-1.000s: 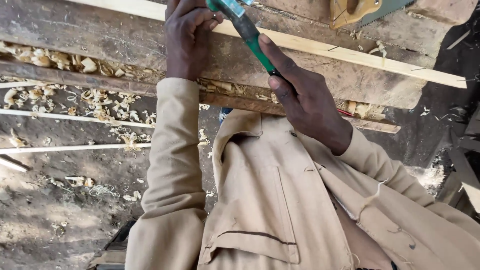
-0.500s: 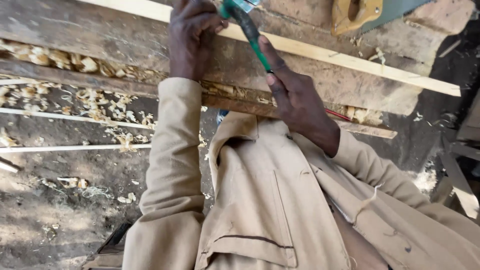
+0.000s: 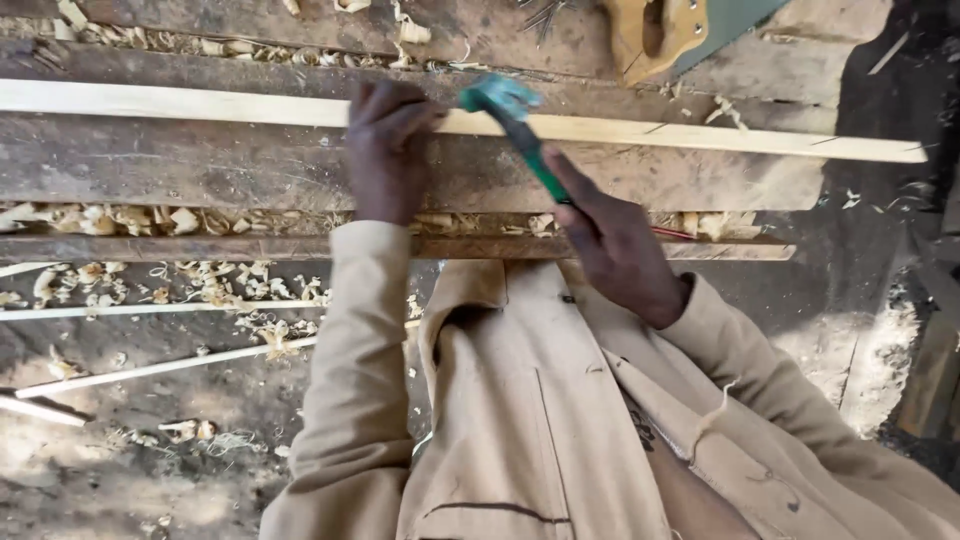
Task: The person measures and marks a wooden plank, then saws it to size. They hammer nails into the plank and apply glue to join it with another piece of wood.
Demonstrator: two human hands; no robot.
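Note:
My left hand (image 3: 385,150) presses on a long pale wooden strip (image 3: 700,136) that lies along a rough wooden workbench (image 3: 200,170). My right hand (image 3: 615,240) grips the green handle of a hammer (image 3: 520,135), whose head sits on the strip just right of my left fingers. Both arms wear tan jacket sleeves.
A hand saw with a yellow wooden handle (image 3: 660,35) lies at the bench's far edge. Wood shavings (image 3: 150,220) fill the gaps between bench planks and litter the ground. Thin pale strips (image 3: 150,370) lie on the dirt floor at left. A dark drop borders the bench at right.
The view has tilted so the bench and strip sit lower in frame. The hammer head has come down onto the strip beside my left hand.

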